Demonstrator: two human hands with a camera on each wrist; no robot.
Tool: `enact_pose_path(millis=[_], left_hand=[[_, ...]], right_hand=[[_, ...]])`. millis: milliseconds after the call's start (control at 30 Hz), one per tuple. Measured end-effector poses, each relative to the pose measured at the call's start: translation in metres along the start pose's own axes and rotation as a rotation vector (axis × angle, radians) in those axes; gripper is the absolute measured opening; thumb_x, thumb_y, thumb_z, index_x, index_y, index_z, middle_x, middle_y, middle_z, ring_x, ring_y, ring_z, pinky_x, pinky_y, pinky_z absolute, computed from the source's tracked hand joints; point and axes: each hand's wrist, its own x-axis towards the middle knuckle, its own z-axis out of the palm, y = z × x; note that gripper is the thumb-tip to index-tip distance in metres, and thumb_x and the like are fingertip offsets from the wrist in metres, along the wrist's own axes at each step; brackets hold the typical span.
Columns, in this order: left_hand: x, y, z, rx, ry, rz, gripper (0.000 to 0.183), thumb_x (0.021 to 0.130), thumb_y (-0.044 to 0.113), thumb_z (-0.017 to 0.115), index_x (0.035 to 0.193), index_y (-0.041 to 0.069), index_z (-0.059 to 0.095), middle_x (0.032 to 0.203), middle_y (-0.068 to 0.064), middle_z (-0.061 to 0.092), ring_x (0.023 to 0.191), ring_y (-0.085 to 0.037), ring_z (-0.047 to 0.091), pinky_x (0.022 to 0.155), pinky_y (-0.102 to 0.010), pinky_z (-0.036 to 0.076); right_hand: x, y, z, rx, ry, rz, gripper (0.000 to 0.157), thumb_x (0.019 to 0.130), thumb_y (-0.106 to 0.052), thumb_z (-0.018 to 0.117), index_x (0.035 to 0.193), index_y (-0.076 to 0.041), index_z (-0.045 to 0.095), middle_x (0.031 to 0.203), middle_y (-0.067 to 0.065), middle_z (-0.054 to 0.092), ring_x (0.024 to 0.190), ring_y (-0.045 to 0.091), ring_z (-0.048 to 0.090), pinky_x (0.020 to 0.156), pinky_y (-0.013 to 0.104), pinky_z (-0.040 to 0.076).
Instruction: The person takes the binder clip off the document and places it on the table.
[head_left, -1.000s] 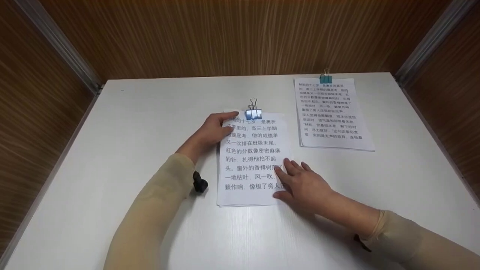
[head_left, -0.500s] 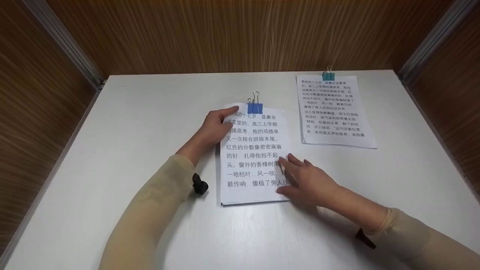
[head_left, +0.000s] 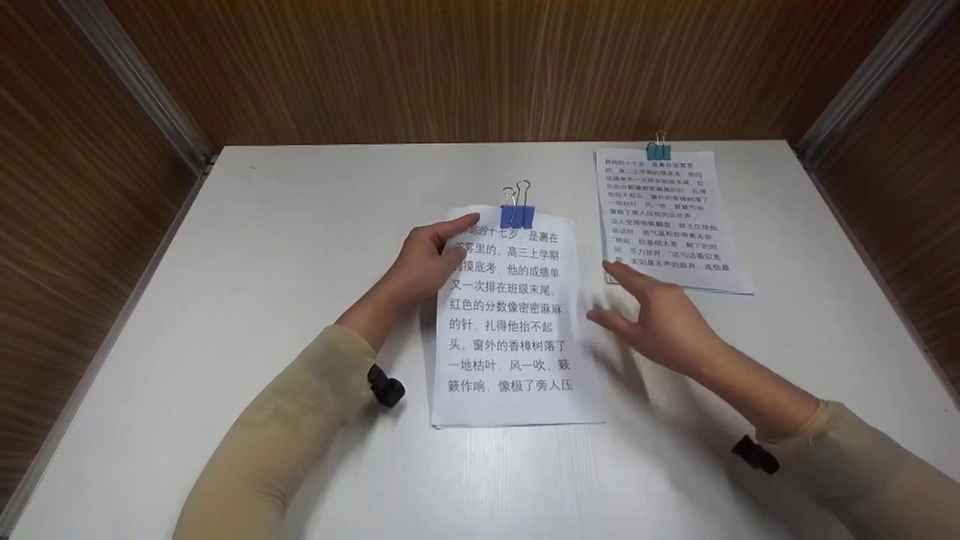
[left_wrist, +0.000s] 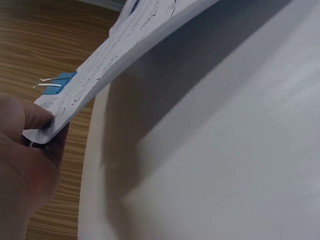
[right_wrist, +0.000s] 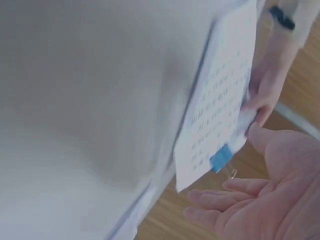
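In the head view, the near stack of paper is being held by its upper left edge, the left hand's fingers clamped on it; it is kept over the middle of the table, its top edge bitten by a blue binder clip. Just off the right edge, the right hand is held with its fingers apart, and a corner of the far stack is overlapped by a fingertip; whether it is touched cannot be told. That far stack is laid at the back right, its top fastened by a teal binder clip.

Over to the left wrist: the corner is pinched, one digit on the printed face, others beneath, and the long edge is lifted clear of the table, a dark shadow cast below.

At the right wrist, somewhat blurred: the near stack is seen tilted, and the right hand's palm and spread fingers are shown near the blue binder clip.
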Motion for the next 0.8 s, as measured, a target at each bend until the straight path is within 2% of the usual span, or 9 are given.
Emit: enact_pose_path(millis=[67,200,400,633,800], left_hand=[[-0.006,0.003,0.002,-0.010,-0.007,0.017,0.059,0.102,-0.002,0.058,0.152,0.030,0.060,0.143,0.002,0.065,0.110,-0.018,0.065,0.088,-0.029,0.051],[-0.015,0.007,0.004,-0.038,-0.032,0.054,0.058,0.102,-0.003,0.058,0.150,0.030,0.062,0.135,0.001,0.070,0.102,-0.020,0.069,0.074,-0.027,0.052],[-0.027,0.009,0.007,-0.084,-0.063,0.097,0.056,0.101,-0.003,0.060,0.148,0.028,0.064,0.123,-0.002,0.075,0.084,-0.021,0.071,0.061,-0.024,0.051],[-0.035,0.011,0.008,-0.119,-0.105,0.113,0.055,0.103,-0.002,0.059,0.149,0.028,0.064,0.126,-0.002,0.075,0.084,-0.022,0.075,0.063,-0.025,0.056],[-0.038,0.012,0.009,-0.131,-0.127,0.116,0.055,0.103,-0.001,0.059,0.148,0.029,0.064,0.121,-0.005,0.077,0.081,-0.022,0.075,0.062,-0.025,0.056]], right_hand=[[0.010,0.002,-0.009,0.023,0.040,0.011,0.072,0.097,-0.031,0.080,0.155,0.001,0.051,0.151,0.026,0.056,0.138,0.046,0.055,0.114,0.060,0.044],[0.031,0.004,-0.024,0.116,0.073,0.059,0.072,0.097,-0.033,0.080,0.156,-0.003,0.052,0.152,0.020,0.058,0.138,0.041,0.057,0.114,0.057,0.045],[0.063,0.003,-0.040,0.302,0.031,0.109,0.073,0.097,-0.037,0.080,0.157,-0.007,0.051,0.152,0.015,0.059,0.139,0.032,0.059,0.113,0.048,0.048],[0.094,0.004,-0.044,0.440,-0.034,0.088,0.070,0.099,-0.037,0.078,0.159,-0.013,0.051,0.145,0.010,0.064,0.130,0.024,0.065,0.111,0.038,0.051],[0.108,0.005,-0.043,0.506,-0.104,0.082,0.072,0.098,-0.040,0.078,0.161,-0.019,0.048,0.145,0.005,0.065,0.128,0.021,0.066,0.114,0.041,0.048]])
